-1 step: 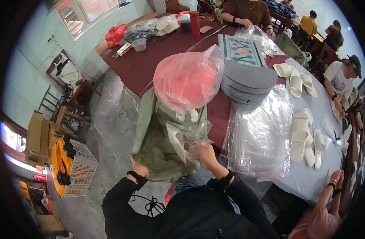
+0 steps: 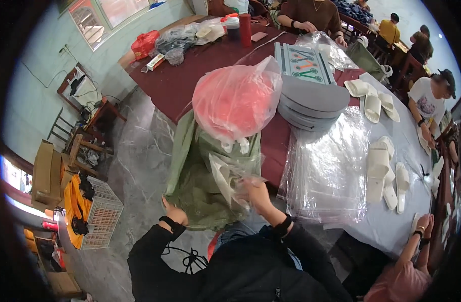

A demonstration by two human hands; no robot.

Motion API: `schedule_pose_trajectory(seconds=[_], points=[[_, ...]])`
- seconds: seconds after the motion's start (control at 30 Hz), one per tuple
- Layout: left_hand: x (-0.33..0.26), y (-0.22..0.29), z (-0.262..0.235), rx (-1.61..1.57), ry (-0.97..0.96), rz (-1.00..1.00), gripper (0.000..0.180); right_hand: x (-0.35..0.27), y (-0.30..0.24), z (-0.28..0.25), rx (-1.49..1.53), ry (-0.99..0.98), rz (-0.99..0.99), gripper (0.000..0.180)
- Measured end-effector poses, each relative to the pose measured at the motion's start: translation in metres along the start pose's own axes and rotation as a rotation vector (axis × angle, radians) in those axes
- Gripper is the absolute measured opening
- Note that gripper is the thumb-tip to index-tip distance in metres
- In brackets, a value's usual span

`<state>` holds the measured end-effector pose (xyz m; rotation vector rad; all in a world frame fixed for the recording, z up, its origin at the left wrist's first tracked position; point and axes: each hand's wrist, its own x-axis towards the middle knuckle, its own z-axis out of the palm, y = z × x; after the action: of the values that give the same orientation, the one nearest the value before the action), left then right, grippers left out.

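Note:
Hanging off the near table edge is a green woven sack, its mouth spread toward me. My left hand is closed on the sack's near-left edge, thumb pointing up. In my right hand is a clear plastic bag, held over the right part of the sack. What looks like a pair of white slippers shows through that bag; my fingers partly hide it. Just beyond, a clear bag with a red round bundle rests at the table edge above the sack.
A stack of clear plastic bags lies to the right, below grey semicircular pieces and a patterned box. White slippers sit on the pale table covering. A plastic crate stands left on the floor. Other people work around the table.
The clear bag with the slippers in my right hand has shifted very slightly, and its plastic lies differently. The sack's folds moved a little. My left hand keeps its place.

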<state>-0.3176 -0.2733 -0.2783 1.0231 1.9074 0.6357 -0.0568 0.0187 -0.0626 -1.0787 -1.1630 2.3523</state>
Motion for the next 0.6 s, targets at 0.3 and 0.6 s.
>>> schedule_pose_trajectory(seconds=[0.3, 0.6], points=[[-0.024, 0.154, -0.023, 0.692, -0.569, -0.331, 0.054, 0.008, 0.03, 0.036, -0.633, -0.412, -0.603, 0.072], [-0.035, 0.207, -0.059, 0.962, -0.557, -0.243, 0.028, -0.006, 0.058, 0.009, -1.762, -0.583, -0.097, 0.06]])
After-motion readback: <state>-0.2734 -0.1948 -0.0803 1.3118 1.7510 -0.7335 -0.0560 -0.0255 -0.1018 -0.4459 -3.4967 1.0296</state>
